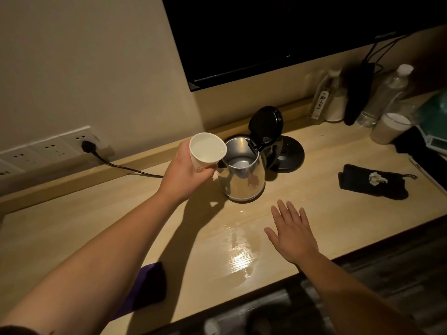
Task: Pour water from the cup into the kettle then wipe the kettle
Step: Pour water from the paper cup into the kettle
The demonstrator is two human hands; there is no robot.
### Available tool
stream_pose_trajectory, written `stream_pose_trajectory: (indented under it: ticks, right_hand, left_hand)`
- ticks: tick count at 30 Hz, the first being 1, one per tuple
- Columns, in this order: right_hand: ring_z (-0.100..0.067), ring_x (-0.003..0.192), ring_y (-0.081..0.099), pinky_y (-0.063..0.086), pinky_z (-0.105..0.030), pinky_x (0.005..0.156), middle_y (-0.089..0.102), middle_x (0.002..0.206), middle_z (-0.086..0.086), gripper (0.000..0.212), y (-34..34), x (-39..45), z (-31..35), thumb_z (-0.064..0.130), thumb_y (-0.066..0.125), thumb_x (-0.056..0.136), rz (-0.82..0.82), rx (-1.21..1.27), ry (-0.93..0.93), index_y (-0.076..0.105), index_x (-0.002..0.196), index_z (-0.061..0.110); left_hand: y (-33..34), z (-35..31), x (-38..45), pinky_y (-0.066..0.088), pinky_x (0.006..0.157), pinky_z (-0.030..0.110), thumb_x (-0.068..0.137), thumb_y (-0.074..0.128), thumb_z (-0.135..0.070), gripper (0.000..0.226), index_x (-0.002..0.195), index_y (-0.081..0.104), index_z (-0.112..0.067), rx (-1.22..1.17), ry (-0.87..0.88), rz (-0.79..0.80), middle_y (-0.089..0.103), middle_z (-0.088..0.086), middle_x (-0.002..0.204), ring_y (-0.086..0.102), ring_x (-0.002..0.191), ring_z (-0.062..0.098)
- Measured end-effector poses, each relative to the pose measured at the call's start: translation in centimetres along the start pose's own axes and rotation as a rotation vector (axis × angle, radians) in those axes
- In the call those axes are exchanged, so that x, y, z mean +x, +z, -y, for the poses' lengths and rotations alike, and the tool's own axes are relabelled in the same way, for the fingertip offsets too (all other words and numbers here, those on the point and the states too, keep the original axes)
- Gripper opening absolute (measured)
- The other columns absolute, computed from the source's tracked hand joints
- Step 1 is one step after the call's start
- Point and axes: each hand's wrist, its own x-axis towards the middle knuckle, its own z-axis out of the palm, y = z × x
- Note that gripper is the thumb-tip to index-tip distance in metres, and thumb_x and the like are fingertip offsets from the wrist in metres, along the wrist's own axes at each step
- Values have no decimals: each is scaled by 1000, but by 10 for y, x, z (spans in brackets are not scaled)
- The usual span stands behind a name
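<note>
My left hand is wrapped round the cup, holding it at the kettle with its lip just at the rim, on the spout side. The cup is thin paper, light and soft; I judge a hard squeeze would buckle the wall and slop water, so I hold it low on the body with a gentle wrap and tip slowly. Water shows inside it, near full. My right hand is free, fingers spread flat, low over the desk near the front edge; I cannot tell if it touches.

The kettle stands on the desk, off its base, lid hinged up at the back. It looks like polished steel, stiff and probably slick, light while near empty, so a knock from the cup could shove it. Its handle, under the lid on the far side, seems the place to steady it.

A wet patch shines in front of the kettle. The black cloth lies well to the right, a purple cloth near my left forearm. The cord runs behind my left hand. Bottles stand far right, out of the way
</note>
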Motion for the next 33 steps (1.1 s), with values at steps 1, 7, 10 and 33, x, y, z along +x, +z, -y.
stream_pose_trajectory:
  ticks: [1, 7, 10, 33]
  right_hand:
    - [-25, 150, -10, -7, -49, 120, -2, 165, -5, 95, 0, 0, 0, 70, -24, 81, -2, 0, -1, 7, 157, 21]
    - [-25, 150, -11, -6, -49, 120, -4, 165, -4, 98, -1, 0, 1, 70, -28, 78, -7, 2, 4, 5, 157, 22]
    - [-25, 150, -12, -6, -50, 121, -5, 165, -4, 97, 0, 0, 1, 70, -27, 78, -1, -3, 7, 4, 157, 22]
    - [-28, 151, 1, 0, -51, 120, 10, 165, -7, 92, -1, 1, 1, 70, -16, 86, -8, 3, 17, 18, 156, 21]
  left_hand:
    - [-1, 0, 2, 47, 89, 33, 76, 78, -33, 77, 138, 35, -22, 4, 14, 8, 50, 1, 133, 50, 117, 18]
    - [-6, 0, 10, 47, 90, 34, 78, 76, -34, 72, 138, 37, -23, 50, 78, 65, 47, 1, 134, 49, 117, 17]
    - [-6, 2, 14, 47, 88, 32, 77, 76, -35, 73, 138, 37, -25, 76, 100, 89, 46, 1, 134, 49, 117, 16]
    - [-9, 1, 29, 50, 89, 37, 76, 75, -40, 73, 137, 39, -25, 164, 164, 160, 47, 1, 133, 50, 114, 18]
